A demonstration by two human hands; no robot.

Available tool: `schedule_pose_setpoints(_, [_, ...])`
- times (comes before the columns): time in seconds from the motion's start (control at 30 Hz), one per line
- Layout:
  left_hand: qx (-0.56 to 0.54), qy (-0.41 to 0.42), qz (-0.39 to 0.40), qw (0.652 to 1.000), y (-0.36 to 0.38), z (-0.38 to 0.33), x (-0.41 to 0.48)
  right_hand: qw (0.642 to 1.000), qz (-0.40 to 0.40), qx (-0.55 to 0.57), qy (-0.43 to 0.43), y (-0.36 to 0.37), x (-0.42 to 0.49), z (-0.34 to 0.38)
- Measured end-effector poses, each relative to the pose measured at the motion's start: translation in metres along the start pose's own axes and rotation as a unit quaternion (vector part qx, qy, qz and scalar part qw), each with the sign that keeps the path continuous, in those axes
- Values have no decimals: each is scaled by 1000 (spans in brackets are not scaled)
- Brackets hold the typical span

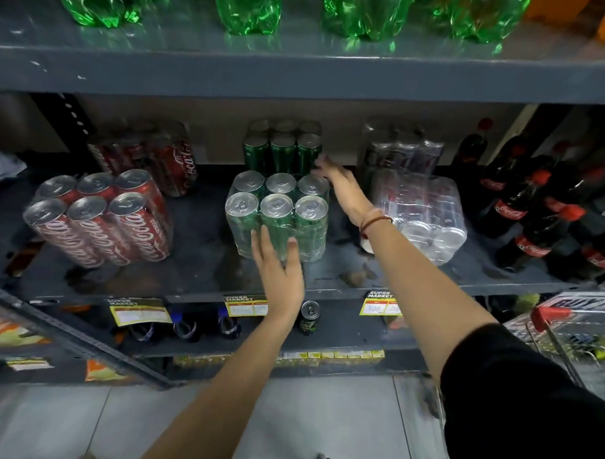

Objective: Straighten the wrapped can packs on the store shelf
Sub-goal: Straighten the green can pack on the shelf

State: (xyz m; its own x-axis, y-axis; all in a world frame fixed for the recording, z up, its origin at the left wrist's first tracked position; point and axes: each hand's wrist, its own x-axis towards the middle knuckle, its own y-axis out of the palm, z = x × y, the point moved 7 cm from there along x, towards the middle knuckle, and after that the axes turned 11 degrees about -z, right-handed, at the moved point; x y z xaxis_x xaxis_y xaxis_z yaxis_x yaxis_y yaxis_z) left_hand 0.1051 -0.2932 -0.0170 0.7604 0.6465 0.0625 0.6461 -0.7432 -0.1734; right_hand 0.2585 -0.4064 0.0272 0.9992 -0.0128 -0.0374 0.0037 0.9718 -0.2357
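Observation:
A wrapped pack of green cans (pixel 277 214) stands at the middle of the grey shelf (pixel 204 260), with a second green pack (pixel 283 149) behind it. My left hand (pixel 281 269) lies flat against the front pack's near face, fingers apart. My right hand (pixel 340 186) reaches past the front pack's right side, its fingertips at the rear pack's right corner, fingers spread. A red cola pack (pixel 99 218) leans at the left, with another red pack (pixel 152 155) behind it. Silver can packs (pixel 421 213) stand at the right.
Dark cola bottles (pixel 535 210) crowd the shelf's right end. Green bottle packs (pixel 247 7) sit on the shelf above. Below, a single can (pixel 310 315) stands among price tags (pixel 245 306). A shopping cart (pixel 571 335) stands at the lower right over the tiled floor.

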Motion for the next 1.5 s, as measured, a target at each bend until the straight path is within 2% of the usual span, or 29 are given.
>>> schedule_pose_setpoints(0.1, [-12, -26, 31, 999, 10, -3, 2, 1000, -11, -8, -9, 0, -7, -3])
schedule_pose_setpoints(0.23, [-52, -68, 46, 995, 7, 9, 33, 992, -101, 20, -75, -2, -34, -11])
schedule_pose_setpoints(0.33, [-97, -96, 77, 988, 4, 15, 71, 979, -149, -27, -134, 11, -64, -22])
schedule_pose_setpoints(0.43, [-98, -83, 128, 983, 5, 8, 102, 960, -199, -78, -183, 31, -104, -21])
schedule_pose_setpoints(0.5, [-88, -115, 143, 979, 4, 8, 119, 951, -216, -103, -196, 47, -121, -19])
schedule_pose_setpoints(0.57, [-48, -156, 113, 980, -5, 11, 129, 953, -203, -102, -199, 58, -130, -15])
schedule_pose_setpoints(0.63, [-15, -160, 25, 987, -21, 14, 130, 960, -195, -53, -193, 53, -126, -13])
schedule_pose_setpoints(0.7, [-50, -108, -94, 988, -37, 11, 113, 957, -215, -17, -193, 34, -109, -10])
schedule_pose_setpoints(0.77, [-91, -56, -133, 985, -37, 10, 78, 956, -234, -30, -176, 12, -75, -7])
schedule_pose_setpoints(0.83, [-108, -54, -97, 988, -20, 15, 49, 967, -206, -66, -132, -2, -36, -1])
schedule_pose_setpoints(0.9, [-95, -74, -46, 992, -1, 20, 35, 987, -113, -84, -74, -1, -2, 2])
schedule_pose_setpoints(0.97, [-61, -92, -16, 994, 13, 20, 38, 998, -15, -57, 0, 10, 16, -5])
schedule_pose_setpoints(1.03, [-18, -103, 7, 995, 18, 18, 46, 999, 19, -37, 32, 18, 21, -17])
schedule_pose_setpoints(1.2, [49, -83, 63, 993, 6, 11, 86, 997, -74, 32, 19, 13, 7, -35])
schedule_pose_setpoints(1.37, [52, -63, 156, 984, -16, 13, 132, 988, -125, -66, -65, 15, -33, -31])
schedule_pose_setpoints(1.5, [32, -74, 202, 976, -20, 18, 146, 978, -167, -97, -73, 27, -57, -29])
